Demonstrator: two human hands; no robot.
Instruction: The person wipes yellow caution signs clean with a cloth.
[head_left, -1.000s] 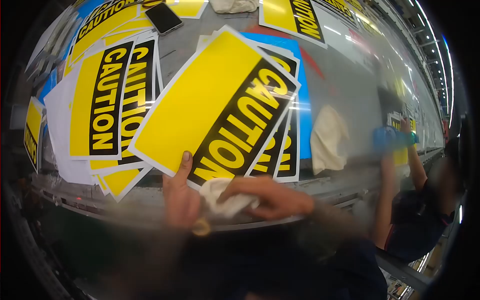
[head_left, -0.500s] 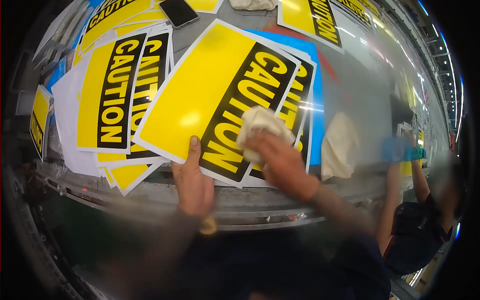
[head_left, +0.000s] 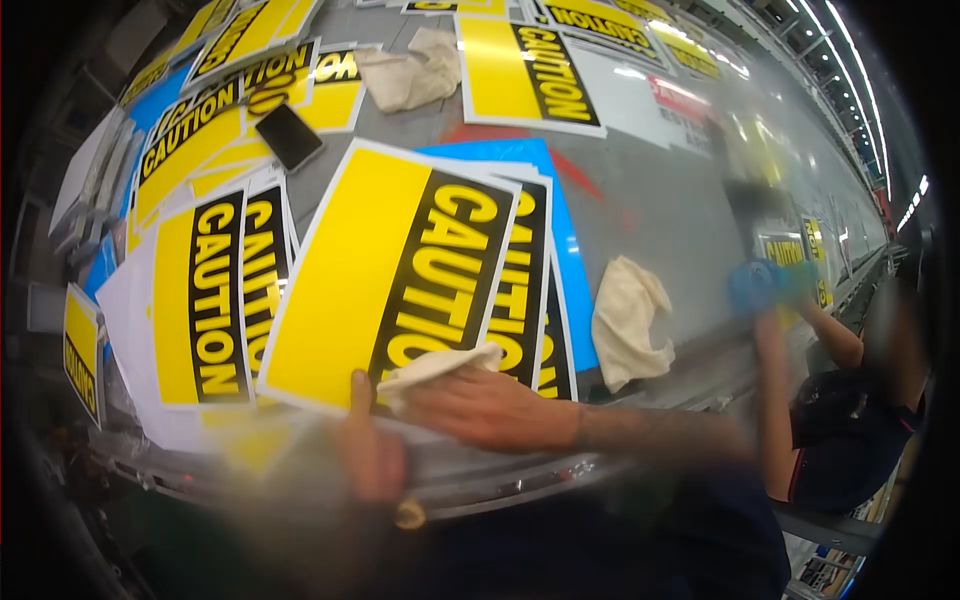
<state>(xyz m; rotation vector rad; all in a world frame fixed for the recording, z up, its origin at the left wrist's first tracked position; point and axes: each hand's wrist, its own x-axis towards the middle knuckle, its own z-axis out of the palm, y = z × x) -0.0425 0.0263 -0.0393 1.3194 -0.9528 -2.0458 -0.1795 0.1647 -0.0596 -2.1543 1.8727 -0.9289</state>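
A yellow and black caution sign (head_left: pixel 340 270) lies tilted on a stack of similar signs. My left hand (head_left: pixel 370 450) grips its lower edge, with the thumb on the front face; the lower part of the hand is blurred. In my right hand (head_left: pixel 490 408) is a cream cloth (head_left: pixel 440 365), pressed flat on the sign's bottom edge over the end of the lettering. Under the stack shows a blue sheet (head_left: pixel 570 260). Another cream cloth (head_left: pixel 630 325) rests just right of that sheet.
More caution signs (head_left: pixel 215 300) overlap at the left, with a phone (head_left: pixel 289 137) above them. A third cloth (head_left: pixel 410 70) and another sign (head_left: pixel 527 75) lie farther back. At the right, a co-worker's blue-gloved hand (head_left: pixel 755 288) is over other signs.
My right hand has slid the cloth down and left to the sign's bottom edge. The view has tilted up, showing more of the table's far side. My left hand still holds the sign.
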